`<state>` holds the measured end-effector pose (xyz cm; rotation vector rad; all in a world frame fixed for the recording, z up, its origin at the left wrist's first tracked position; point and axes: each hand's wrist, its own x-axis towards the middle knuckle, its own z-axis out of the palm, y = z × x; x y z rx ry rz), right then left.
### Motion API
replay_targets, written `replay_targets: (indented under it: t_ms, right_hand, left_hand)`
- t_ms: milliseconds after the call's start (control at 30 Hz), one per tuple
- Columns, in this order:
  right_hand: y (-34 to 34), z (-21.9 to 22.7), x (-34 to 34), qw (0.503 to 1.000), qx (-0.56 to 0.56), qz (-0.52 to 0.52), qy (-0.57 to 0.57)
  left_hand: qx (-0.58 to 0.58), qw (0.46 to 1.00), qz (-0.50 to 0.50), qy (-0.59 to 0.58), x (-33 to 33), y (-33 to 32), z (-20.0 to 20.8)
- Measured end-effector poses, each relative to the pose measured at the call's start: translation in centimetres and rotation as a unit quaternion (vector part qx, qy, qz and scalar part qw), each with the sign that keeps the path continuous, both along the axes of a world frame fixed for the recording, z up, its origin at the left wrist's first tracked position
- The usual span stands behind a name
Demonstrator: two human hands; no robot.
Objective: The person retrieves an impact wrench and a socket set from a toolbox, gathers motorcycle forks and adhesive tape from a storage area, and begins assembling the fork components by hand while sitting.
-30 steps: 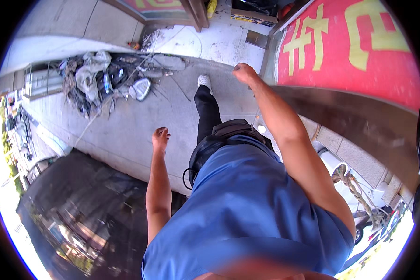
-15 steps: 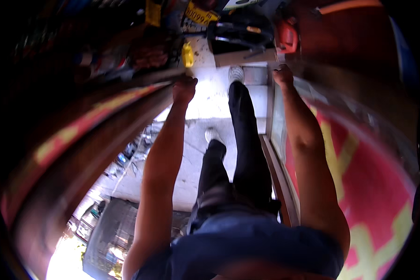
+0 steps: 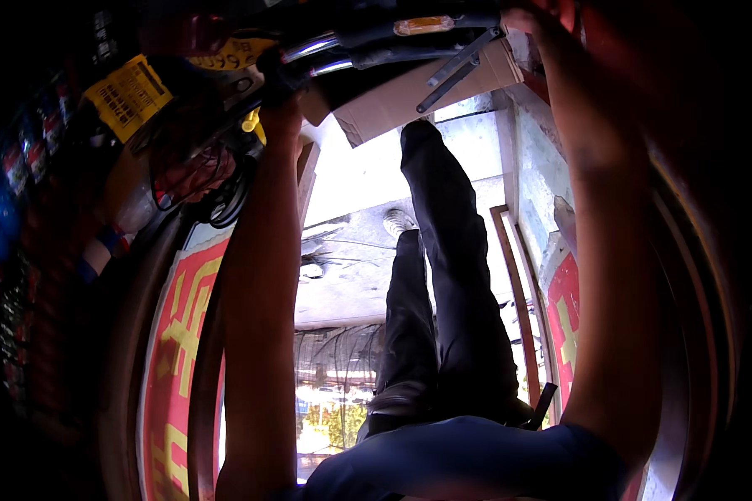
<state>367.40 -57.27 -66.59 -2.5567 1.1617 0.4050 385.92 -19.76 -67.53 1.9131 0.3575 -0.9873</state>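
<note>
At the top of the view a cardboard box (image 3: 430,88) stands tilted. Over its dark opening lie black parts with shiny metal tubes (image 3: 313,48), flat dark bars (image 3: 455,71) and an amber reflector (image 3: 424,26). My left hand (image 3: 282,115) reaches the left end of these parts, close to the box. Shadow hides its fingers, so its grip does not show. My right hand (image 3: 522,18) is by the box's far right corner, at the picture's edge, its fingers mostly lost in the dark. Whether either hand holds the box or the parts cannot be told.
Red panels with yellow lettering flank me, one on the left (image 3: 175,376) and one on the right (image 3: 564,313). To the left are a yellow sign (image 3: 129,96), dark cables (image 3: 241,192) and shelved goods in shadow. My legs straddle a bright doorway floor (image 3: 342,267).
Both hands have left the door edges and moved forward to the box and black parts. The box appears closer and more tilted. The door panels now stand beside and behind me.
</note>
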Motion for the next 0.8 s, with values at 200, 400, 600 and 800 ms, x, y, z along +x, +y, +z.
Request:
replay_targets:
  t_ms: [200, 400, 600, 800]
  right_hand:
    - [1.2, -3.1, 1.3, 0.998, -0.004, 0.036, -0.043]
    - [2.7, -2.9, -2.6, 0.995, -0.052, 0.055, -0.063]
    - [8.6, -4.5, -7.4, 0.974, -0.126, 0.12, -0.146]
    - [15.4, -4.6, -14.1, 0.944, -0.201, 0.147, -0.218]
  left_hand:
    - [-0.109, 0.979, -0.021, -0.168, -0.6, 0.3, 0.9]
    - [-0.096, 0.977, 0.008, -0.191, -1.3, 2.7, -1.7]
    - [-0.147, 0.97, 0.129, -0.145, -2.2, 4.4, 2.7]
    - [-0.176, 0.911, -0.081, -0.365, -1.7, 10.1, 1.6]
